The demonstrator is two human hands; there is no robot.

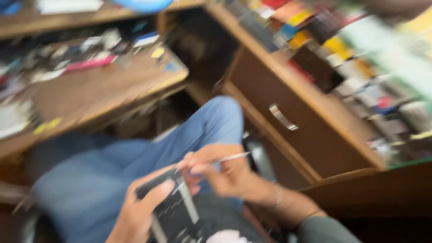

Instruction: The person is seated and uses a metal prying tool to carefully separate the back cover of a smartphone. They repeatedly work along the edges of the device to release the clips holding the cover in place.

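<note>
My right hand (pixel 220 173) has its grip pinched together on a thin, pale, rod-like metal tool (pixel 231 157), held near its working end like a pen so that the tip can be steered finely; the far end juts out to the right, clear of my fingers. My left hand (pixel 139 211) is clamped on a flat, dark, rectangular device with pale strips across its open face (pixel 173 209), thumb lying over the upper edge and fingers beneath, so that the face is tilted up toward me and steadied against the tool; the two hands nearly meet at the upper corner of that device, which sits low in the view, over my lap. The picture is blurred, so I cannot tell exactly where the tip touches. Behind the hands my knee in blue denim (pixel 211 123) rises. To the right stands a brown wooden drawer front with a curved metal handle (pixel 282 117), shut, and above it a bench top crowded with small coloured boxes (pixel 360 76). To the left is a lower wooden bench (pixel 94 90) strewn with small parts and papers.
</note>
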